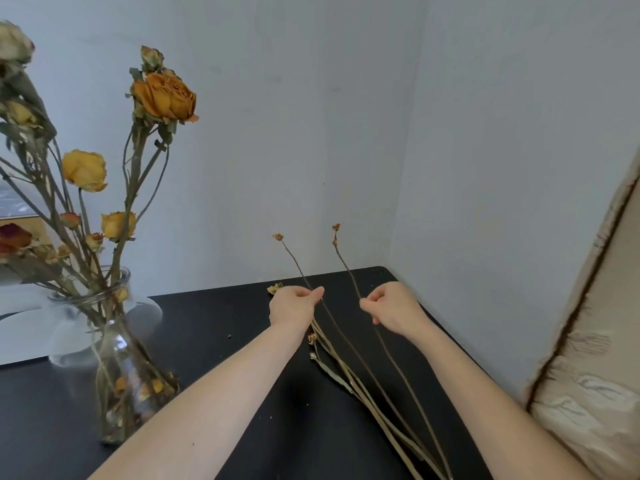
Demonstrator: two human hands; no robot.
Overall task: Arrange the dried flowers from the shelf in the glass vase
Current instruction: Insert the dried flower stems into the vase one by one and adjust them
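A glass vase (pixel 119 362) stands at the left on the black shelf top (pixel 249 358), holding several dried orange and yellow roses (pixel 164 97). My left hand (pixel 294 306) pinches a thin dried stem (pixel 294 261) with a tiny orange head, lifted off the surface. My right hand (pixel 391 306) pinches a second thin stem (pixel 346 268), also raised, its small head pointing at the wall corner. Both stems trail back toward me. Several more dried stems (pixel 349 372) lie flat on the black surface between my forearms.
Walls close the back and right sides, meeting in a corner behind the hands. A beige, cracked padded surface (pixel 595 358) rises at the right edge. A white rounded object (pixel 27 327) sits behind the vase at the left. Small dried crumbs dot the black top.
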